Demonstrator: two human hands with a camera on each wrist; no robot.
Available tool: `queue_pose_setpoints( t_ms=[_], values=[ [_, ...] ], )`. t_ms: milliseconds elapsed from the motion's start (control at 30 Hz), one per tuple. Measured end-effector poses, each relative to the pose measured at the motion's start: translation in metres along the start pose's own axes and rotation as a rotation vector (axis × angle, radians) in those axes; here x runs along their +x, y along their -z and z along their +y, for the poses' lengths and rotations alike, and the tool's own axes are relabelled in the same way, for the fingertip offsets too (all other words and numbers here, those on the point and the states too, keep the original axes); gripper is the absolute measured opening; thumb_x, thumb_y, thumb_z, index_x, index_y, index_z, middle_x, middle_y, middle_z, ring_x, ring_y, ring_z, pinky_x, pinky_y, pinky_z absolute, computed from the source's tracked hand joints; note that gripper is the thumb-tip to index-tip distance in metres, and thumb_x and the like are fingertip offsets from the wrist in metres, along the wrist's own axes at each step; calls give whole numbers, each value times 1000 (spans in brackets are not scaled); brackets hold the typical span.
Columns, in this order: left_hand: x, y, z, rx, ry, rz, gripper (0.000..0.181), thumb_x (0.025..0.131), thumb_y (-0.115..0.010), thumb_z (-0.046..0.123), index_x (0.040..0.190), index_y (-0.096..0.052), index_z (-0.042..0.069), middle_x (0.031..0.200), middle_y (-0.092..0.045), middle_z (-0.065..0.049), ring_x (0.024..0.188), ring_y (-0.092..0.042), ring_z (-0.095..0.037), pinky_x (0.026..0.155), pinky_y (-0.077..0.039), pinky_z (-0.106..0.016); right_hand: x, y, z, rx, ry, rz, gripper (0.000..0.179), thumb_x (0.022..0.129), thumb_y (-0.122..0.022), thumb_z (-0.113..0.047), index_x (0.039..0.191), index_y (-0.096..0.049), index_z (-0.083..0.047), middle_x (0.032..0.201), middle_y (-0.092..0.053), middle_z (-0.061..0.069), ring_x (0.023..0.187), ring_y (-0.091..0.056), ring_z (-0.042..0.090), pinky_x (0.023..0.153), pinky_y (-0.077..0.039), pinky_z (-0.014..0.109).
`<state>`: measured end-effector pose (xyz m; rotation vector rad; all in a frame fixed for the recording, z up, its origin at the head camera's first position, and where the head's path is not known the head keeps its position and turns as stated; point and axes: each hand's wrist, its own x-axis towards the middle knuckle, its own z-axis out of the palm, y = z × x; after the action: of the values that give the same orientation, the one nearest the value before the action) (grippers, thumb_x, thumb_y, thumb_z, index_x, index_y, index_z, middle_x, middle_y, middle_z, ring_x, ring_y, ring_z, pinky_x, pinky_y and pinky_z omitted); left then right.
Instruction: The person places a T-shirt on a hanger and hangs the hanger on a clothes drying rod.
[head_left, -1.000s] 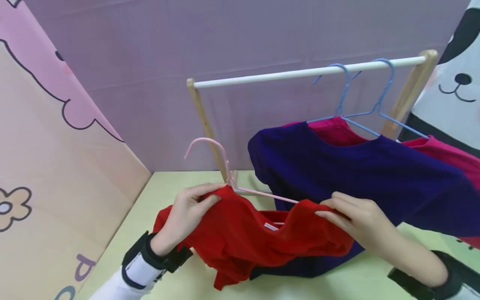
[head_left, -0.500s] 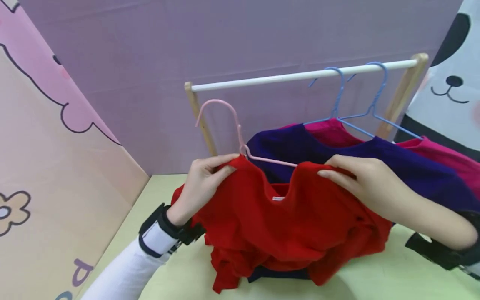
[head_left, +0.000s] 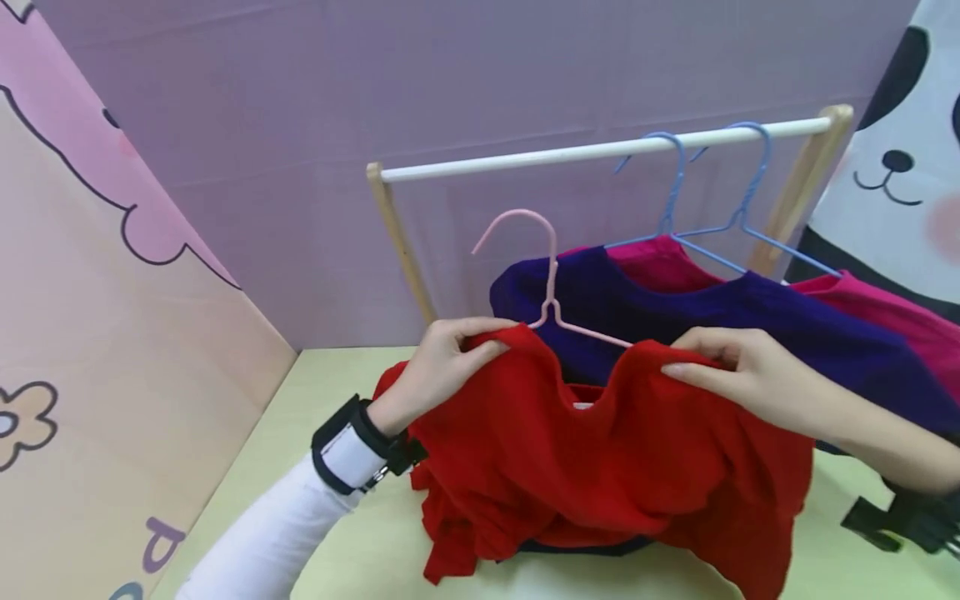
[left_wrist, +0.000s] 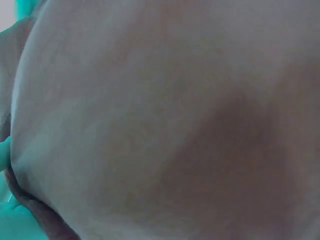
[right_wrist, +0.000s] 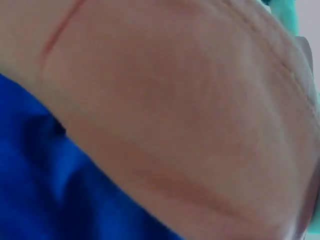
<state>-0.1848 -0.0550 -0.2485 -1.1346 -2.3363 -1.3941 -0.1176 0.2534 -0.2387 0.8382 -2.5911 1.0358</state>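
Note:
A red shirt (head_left: 600,475) is draped on a pink hanger (head_left: 552,287), whose hook rises above the neckline and stands apart from the rail. My left hand (head_left: 446,362) pinches the shirt at the left side of its collar, thumb in front. On the opposite side of the neckline, my right hand (head_left: 738,367) pinches the red cloth near the shoulder. Most of the hanger's arms are hidden inside the shirt. Both wrist views are filled mostly by a close, blurred surface; a patch of blue-looking cloth (right_wrist: 60,175) shows in the right wrist view.
Behind the shirt stands a rack with a white rail (head_left: 510,162) and wooden posts (head_left: 401,242). Toward its right, two blue hangers (head_left: 671,196) carry a dark purple shirt (head_left: 637,312) and pink clothing (head_left: 892,317). The tabletop (head_left: 330,392) is pale yellow-green; fabric walls enclose the back and sides.
Both hands first lifted the red shirt and pink hanger, then shifted them right, so the hook moved from near the left post toward the middle of the rack. The cloth now hangs lower and fuller.

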Motion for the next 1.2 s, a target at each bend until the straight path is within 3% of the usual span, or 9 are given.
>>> queue_pose_setpoints(
  t_ms=[100, 333, 600, 833, 1000, 1200],
  values=[
    [2, 5, -9, 49, -20, 40, 22, 81, -61, 10, 103, -63, 15, 98, -65, -6, 86, -56, -7, 76, -50, -35, -2, 5, 4, -9, -59, 38, 15, 82, -59, -6, 91, -61, -18, 72, -61, -4, 58, -49, 12, 47, -42, 21],
    [7, 11, -23, 146, -67, 172, 19, 80, -62, 10, 98, -65, 15, 92, -66, -4, 80, -55, -8, 70, -50, -36, -2, 16, 6, -40, -173, 91, 12, 84, -58, -13, 95, -61, -17, 72, -60, -1, 55, -51, 15, 47, -47, 20],
    [13, 14, -36, 185, -68, 204, 17, 79, -62, 6, 96, -65, 9, 89, -64, -9, 82, -55, -12, 72, -49, -37, -2, 28, 7, -61, -269, 83, 15, 87, -55, -21, 100, -59, -16, 69, -60, 2, 54, -52, 18, 46, -46, 22],
    [15, 17, -41, 249, -64, 286, 25, 80, -61, 5, 105, -61, 9, 103, -57, -12, 98, -49, -19, 85, -43, -41, 11, 32, 7, -81, -375, 155, 28, 87, -54, -29, 105, -57, -10, 65, -61, 2, 55, -52, 17, 46, -44, 22],
    [12, 20, -44, 257, -46, 300, 26, 80, -60, 7, 106, -59, 6, 105, -56, -14, 98, -50, -22, 84, -44, -44, 27, 33, 6, -83, -396, 203, 33, 86, -53, -35, 106, -57, -9, 67, -61, 1, 61, -51, 16, 50, -42, 23],
    [1, 21, -53, 246, 4, 257, 22, 81, -59, 6, 103, -60, 5, 98, -61, -14, 88, -55, -22, 77, -47, -48, 42, 28, 10, -73, -391, 231, 36, 85, -53, -38, 105, -58, -9, 69, -60, 0, 66, -49, 16, 54, -39, 25]
  ],
)
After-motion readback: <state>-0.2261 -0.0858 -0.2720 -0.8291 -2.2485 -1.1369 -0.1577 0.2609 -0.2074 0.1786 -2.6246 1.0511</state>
